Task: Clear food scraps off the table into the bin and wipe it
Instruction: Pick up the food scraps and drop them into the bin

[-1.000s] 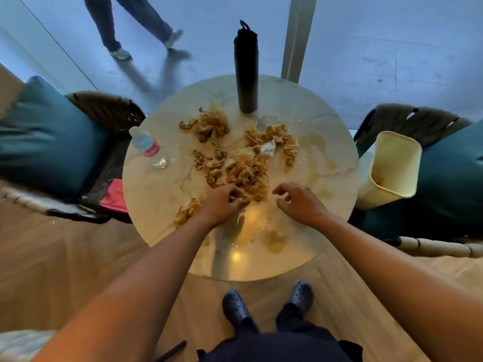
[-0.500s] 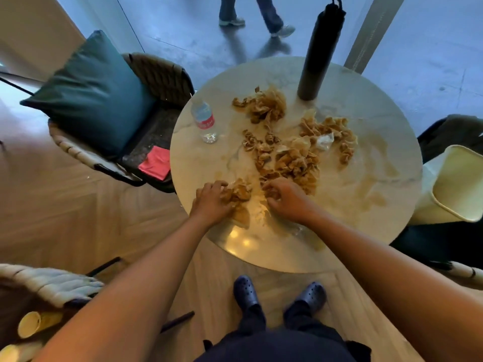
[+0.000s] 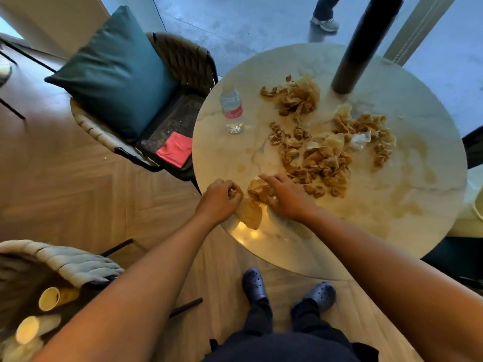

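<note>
Brown, crinkled food scraps [image 3: 324, 158] lie strewn over the middle of a round marble table [image 3: 407, 194], with a second clump [image 3: 298, 96] farther back. My left hand [image 3: 220, 198] is at the table's near left edge, its fingers curled round a few scraps. My right hand [image 3: 283, 195] lies beside it with fingers spread flat on a small pile of scraps [image 3: 257, 190]. A pale scrap [image 3: 249, 218] sits just under both hands. Only a sliver of the cream bin [image 3: 478, 207] shows at the right edge.
A small water bottle [image 3: 232, 111] stands at the table's left, a tall black flask [image 3: 362, 45] at the back. A wicker chair [image 3: 183, 64] with a teal cushion [image 3: 115, 71] and a red cloth [image 3: 174, 149] sits left. Another person's foot [image 3: 325, 23] is beyond.
The view has swung left, pushing the bin nearly out of frame. Both hands have slid left to the table's near edge, my right hand now flat on the small pile.
</note>
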Demonstrator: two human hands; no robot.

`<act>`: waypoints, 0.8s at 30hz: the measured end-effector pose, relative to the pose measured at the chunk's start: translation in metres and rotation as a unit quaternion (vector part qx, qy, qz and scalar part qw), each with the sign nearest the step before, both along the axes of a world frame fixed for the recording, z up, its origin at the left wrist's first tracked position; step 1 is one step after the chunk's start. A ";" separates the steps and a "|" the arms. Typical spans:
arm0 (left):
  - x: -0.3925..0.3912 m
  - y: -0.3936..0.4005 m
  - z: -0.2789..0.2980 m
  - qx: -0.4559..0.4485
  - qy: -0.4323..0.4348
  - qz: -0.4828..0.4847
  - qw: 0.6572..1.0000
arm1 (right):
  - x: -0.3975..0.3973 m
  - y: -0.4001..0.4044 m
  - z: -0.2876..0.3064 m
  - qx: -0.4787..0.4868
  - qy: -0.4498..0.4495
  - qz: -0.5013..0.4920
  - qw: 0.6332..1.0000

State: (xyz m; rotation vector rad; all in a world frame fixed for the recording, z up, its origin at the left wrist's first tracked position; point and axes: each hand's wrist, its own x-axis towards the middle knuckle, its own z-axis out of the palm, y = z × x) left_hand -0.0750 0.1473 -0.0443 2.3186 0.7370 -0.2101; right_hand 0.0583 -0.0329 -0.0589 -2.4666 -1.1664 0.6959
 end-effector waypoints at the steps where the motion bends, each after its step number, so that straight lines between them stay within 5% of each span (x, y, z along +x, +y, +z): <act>1: 0.000 0.002 0.000 -0.007 -0.006 0.013 1.000 | 0.001 0.001 -0.001 -0.008 -0.007 0.004 1.000; 13: 0.005 -0.003 0.015 -0.173 -0.035 0.122 0.977 | 0.002 -0.012 0.017 0.027 -0.064 0.023 0.997; 24: 0.044 -0.027 0.046 -0.088 -0.118 0.006 0.989 | 0.026 -0.069 0.050 0.110 0.021 -0.146 0.983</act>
